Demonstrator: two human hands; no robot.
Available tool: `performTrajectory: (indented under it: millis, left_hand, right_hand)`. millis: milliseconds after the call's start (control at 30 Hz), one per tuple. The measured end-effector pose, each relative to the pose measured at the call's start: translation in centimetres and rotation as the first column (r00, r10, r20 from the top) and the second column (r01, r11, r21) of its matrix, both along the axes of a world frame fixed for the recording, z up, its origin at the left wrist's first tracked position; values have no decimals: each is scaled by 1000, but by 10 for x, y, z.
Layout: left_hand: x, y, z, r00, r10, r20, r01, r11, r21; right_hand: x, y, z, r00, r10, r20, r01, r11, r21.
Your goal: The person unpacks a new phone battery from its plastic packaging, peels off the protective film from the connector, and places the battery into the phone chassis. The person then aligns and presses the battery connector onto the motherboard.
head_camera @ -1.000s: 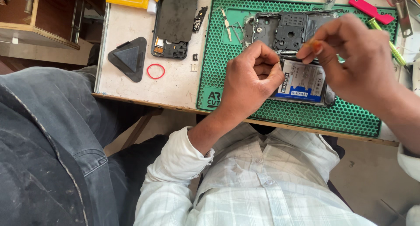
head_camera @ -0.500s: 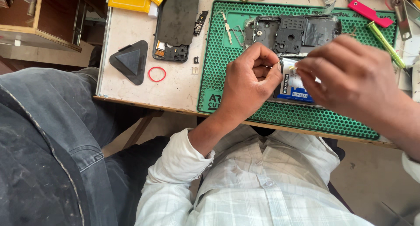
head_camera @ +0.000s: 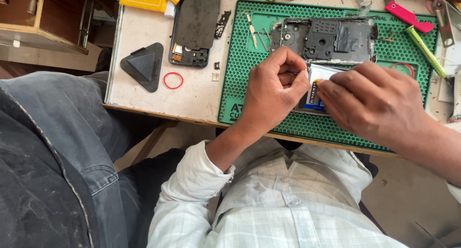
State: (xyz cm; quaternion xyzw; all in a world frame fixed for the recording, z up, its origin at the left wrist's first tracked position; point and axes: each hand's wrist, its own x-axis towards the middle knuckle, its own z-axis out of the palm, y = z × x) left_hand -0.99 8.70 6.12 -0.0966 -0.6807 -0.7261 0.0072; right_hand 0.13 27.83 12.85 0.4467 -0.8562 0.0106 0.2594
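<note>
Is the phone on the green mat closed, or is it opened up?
Opened up: the phone on the green mat shows bare inner black parts, with no back cover on it.

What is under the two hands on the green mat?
Under the left hand and right hand lies an opened phone on the green mat. A white and blue battery peeks out between them. The hands cover the rest of it.

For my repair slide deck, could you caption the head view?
Both hands, left and right, work on an opened phone lying on a green mat.
</note>
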Motion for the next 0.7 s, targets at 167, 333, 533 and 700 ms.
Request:
performTrajectory:
  millis: [167,333,533,700]
  left_hand:
    - [0,-1,-2,1000,7,5,-7,1000,-5]
    - [0,-2,-3,1000,5,-5,-5,1000,-3]
    - [1,-2,-4,1000,9,-1,-9,1000,-8]
    - [2,-1,-4,1000,1,-9,-1,1000,-8]
  right_hand:
    - [8,4,-9,1000,-6,17,6,999,45]
    - [8,6,-18,998,0,59,1,1000,-16]
    - [6,6,-27,974,-51,219,62,997,-44]
    - [8,7,-31,964,-18,265,46,994,-98]
